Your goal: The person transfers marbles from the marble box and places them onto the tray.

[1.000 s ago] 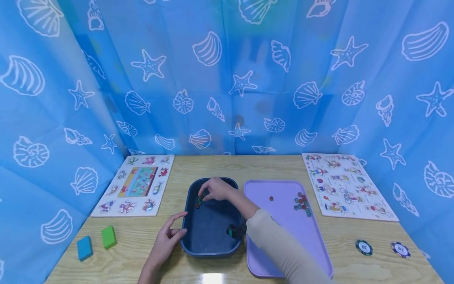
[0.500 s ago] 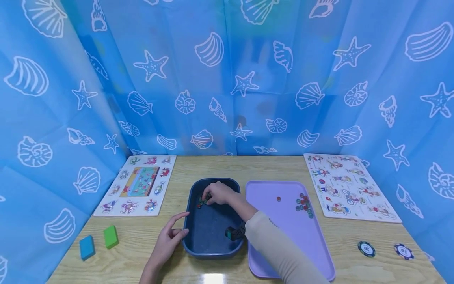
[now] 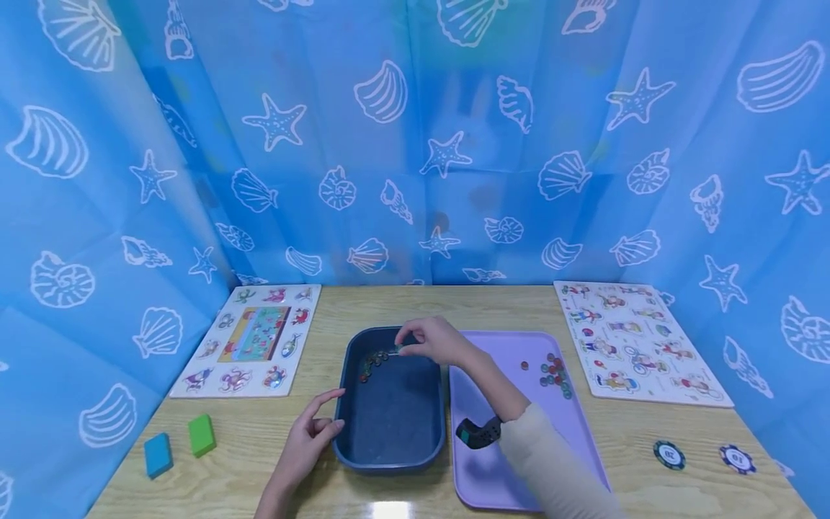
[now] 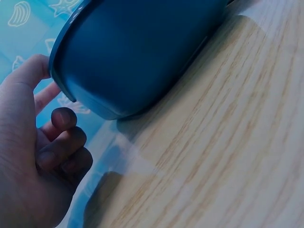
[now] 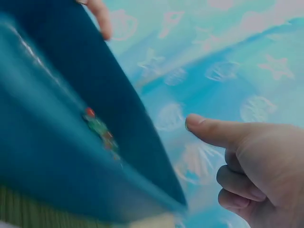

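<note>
Inside a dark blue plastic basin point(image 3: 389, 425), small round red and green glass beads point(image 3: 369, 366) form a curved row along the far left corner. My right hand point(image 3: 441, 342) is over the basin's far right part, thumb and forefinger pinching a small greenish bead point(image 3: 398, 349). In the right wrist view its thumb point(image 5: 213, 130) is extended and lower fingers are folded; the bead cannot be made out there. My left hand point(image 3: 308, 436) rests against the basin's left rim with forefinger and thumb apart; in the left wrist view its other fingers point(image 4: 66, 142) bend loosely.
A lilac tray point(image 3: 493, 476) right of the basin carries several red and green beads point(image 3: 554, 371) and one red bead point(image 3: 524, 365). Picture puzzle boards point(image 3: 301, 360) point(image 3: 648, 389) lie at both sides. Blue point(image 3: 158, 455) and green blocks point(image 3: 202, 435) lie left, two poker chips point(image 3: 669, 455) right.
My right hand has lifted from the beads in the basin's far left corner and moved right with a bead, uncovering the row. The left hand stays at the rim.
</note>
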`<move>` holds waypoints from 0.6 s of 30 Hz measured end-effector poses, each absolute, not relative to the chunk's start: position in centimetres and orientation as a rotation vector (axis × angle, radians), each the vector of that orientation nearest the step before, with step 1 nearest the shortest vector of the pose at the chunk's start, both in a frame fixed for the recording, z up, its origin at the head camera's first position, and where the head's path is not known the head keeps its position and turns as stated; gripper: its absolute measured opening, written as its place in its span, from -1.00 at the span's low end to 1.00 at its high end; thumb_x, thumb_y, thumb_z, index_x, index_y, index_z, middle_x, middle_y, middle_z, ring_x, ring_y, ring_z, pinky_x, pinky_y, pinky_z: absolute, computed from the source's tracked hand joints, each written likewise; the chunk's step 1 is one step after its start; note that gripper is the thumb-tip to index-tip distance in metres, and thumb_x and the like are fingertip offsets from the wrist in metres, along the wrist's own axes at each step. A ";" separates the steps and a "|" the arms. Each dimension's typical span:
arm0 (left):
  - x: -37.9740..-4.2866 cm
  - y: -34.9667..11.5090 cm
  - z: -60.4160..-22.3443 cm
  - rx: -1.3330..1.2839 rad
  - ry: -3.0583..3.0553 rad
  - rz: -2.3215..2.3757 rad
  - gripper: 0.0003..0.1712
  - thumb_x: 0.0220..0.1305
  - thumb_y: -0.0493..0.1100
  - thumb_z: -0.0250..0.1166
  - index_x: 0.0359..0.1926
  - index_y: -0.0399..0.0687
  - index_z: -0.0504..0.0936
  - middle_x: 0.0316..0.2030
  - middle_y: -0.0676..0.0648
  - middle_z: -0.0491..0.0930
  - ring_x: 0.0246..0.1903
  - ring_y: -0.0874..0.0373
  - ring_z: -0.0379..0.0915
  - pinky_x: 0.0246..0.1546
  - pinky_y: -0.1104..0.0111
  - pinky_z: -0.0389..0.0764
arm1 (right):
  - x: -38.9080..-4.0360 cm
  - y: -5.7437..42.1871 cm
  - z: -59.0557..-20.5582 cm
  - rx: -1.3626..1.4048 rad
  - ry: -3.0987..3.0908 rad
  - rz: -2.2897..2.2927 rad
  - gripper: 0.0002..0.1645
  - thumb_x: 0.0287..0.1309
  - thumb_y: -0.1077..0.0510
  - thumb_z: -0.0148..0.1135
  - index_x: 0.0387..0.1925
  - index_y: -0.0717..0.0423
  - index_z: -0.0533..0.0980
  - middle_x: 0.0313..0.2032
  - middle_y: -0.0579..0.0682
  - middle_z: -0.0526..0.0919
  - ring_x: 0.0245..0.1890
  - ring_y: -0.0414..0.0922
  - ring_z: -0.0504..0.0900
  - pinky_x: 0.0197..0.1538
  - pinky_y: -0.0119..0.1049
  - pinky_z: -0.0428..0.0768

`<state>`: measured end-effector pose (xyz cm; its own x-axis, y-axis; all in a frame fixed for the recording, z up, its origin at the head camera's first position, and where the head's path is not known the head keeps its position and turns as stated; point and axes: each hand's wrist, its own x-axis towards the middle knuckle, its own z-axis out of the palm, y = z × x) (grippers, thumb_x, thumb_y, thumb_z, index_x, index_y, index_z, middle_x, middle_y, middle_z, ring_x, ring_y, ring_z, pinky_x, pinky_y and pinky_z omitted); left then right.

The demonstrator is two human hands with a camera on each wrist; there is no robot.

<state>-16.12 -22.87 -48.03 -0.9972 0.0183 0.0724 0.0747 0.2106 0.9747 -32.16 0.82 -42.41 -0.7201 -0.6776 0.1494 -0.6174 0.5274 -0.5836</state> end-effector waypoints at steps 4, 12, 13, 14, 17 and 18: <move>-16.6 -23.3 -49.2 -0.086 -2.377 -1.910 -0.50 0.16 -0.35 0.16 0.16 -0.12 0.35 -0.75 0.03 0.27 -0.80 0.28 0.16 -0.84 0.47 0.27 | -31.9 5.0 -43.0 -1.047 2.703 -1.087 -0.78 0.04 0.00 0.23 -0.26 -0.03 0.59 -0.78 -0.16 0.11 -0.75 -0.21 0.08 -0.64 -0.43 0.14; -17.0 -23.5 -50.7 -0.103 -2.345 -1.728 -0.53 0.11 -0.27 0.24 0.09 -0.01 0.47 0.02 -0.08 0.40 0.00 0.11 0.34 -0.06 0.26 0.52 | -31.9 11.8 -47.1 -0.838 2.778 -1.158 -0.84 0.01 0.03 0.27 -0.34 -0.03 0.59 -0.80 -0.19 0.11 -0.77 -0.27 0.07 -0.69 -0.44 0.16; -17.0 -23.5 -50.6 -0.126 -2.341 -1.724 -0.53 0.11 -0.26 0.24 0.10 -0.02 0.46 0.11 -0.09 0.34 0.09 0.06 0.28 0.04 0.20 0.46 | -31.9 12.3 -47.6 -0.813 2.793 -1.138 -0.84 0.00 0.03 0.27 -0.34 -0.03 0.60 -0.81 -0.19 0.12 -0.78 -0.28 0.08 -0.69 -0.44 0.17; -17.0 -23.5 -50.6 -0.144 -2.340 -1.724 -0.52 0.12 -0.25 0.24 0.11 -0.02 0.46 0.18 -0.08 0.28 0.15 0.03 0.21 0.11 0.15 0.40 | -31.9 12.8 -48.0 -0.786 2.807 -1.119 -0.84 0.00 0.03 0.28 -0.35 -0.04 0.60 -0.81 -0.20 0.13 -0.79 -0.29 0.09 -0.70 -0.45 0.18; -17.0 -23.5 -50.5 -0.192 -2.338 -1.730 -0.50 0.15 -0.22 0.21 0.15 -0.04 0.42 0.27 -0.07 0.18 0.26 -0.01 0.06 0.20 0.15 0.26 | -31.8 13.8 -48.9 -0.732 2.823 -1.067 -0.86 -0.01 0.06 0.29 -0.34 -0.04 0.60 -0.80 -0.18 0.17 -0.78 -0.27 0.13 -0.70 -0.44 0.21; -17.0 -23.5 -50.4 -0.211 -2.336 -1.734 -0.50 0.16 -0.22 0.21 0.16 -0.06 0.41 0.28 -0.08 0.17 0.27 -0.02 0.04 0.21 0.19 0.24 | -31.8 14.0 -49.1 -0.714 2.821 -1.052 -0.86 -0.02 0.08 0.29 -0.34 -0.04 0.61 -0.80 -0.18 0.18 -0.77 -0.27 0.15 -0.69 -0.44 0.22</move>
